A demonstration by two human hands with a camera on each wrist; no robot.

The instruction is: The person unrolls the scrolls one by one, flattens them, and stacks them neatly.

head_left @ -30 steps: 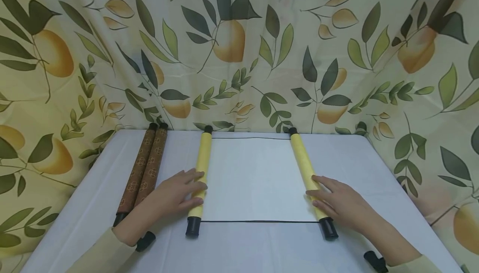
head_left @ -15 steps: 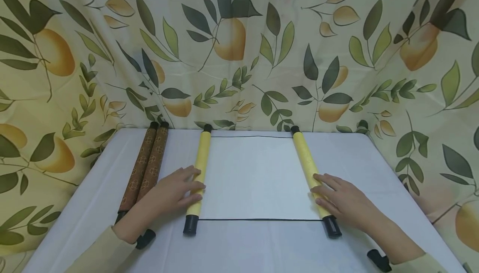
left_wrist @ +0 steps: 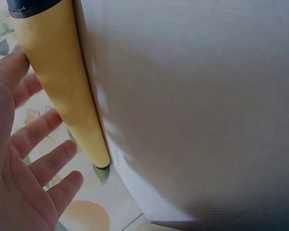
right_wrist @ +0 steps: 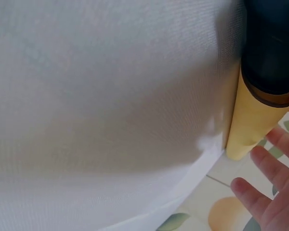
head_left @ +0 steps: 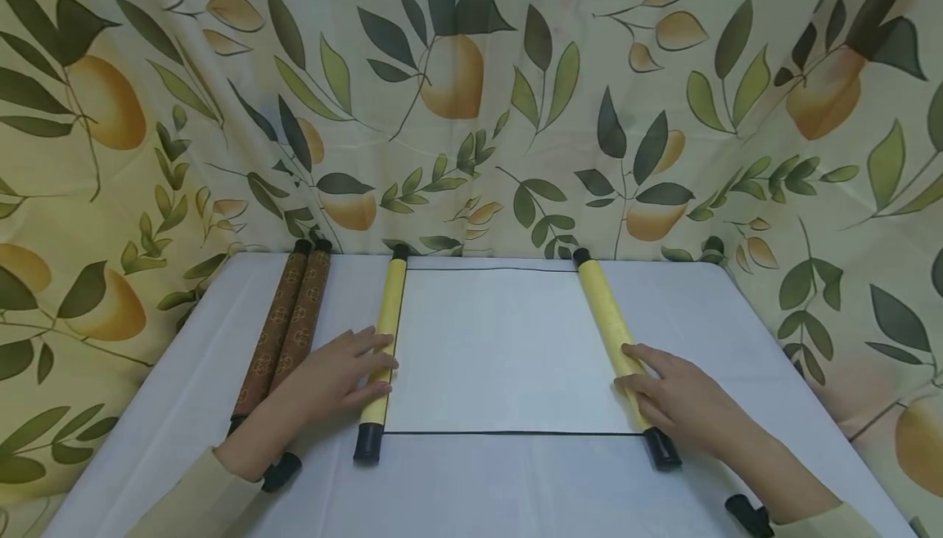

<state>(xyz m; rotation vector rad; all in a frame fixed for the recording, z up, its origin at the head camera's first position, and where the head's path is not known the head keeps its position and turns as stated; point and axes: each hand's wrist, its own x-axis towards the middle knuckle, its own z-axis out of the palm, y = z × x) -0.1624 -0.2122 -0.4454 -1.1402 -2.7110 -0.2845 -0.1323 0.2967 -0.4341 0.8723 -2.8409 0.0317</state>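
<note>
Left hand (head_left: 336, 373), right hand (head_left: 676, 393): fingers relaxed against yellow rolls (head_left: 604, 309)
White sheet (head_left: 504, 350): might curl back if touch slips

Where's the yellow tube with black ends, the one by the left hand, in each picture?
Head: the black-ended yellow tube is left of centre, touched by the left hand.
Left wrist: left side, with a black end at the top.
Right wrist: not there; that's the other yellow tube, by the right hand.
Landmark: the cream cloth printed with orange fruit, in all three.
</note>
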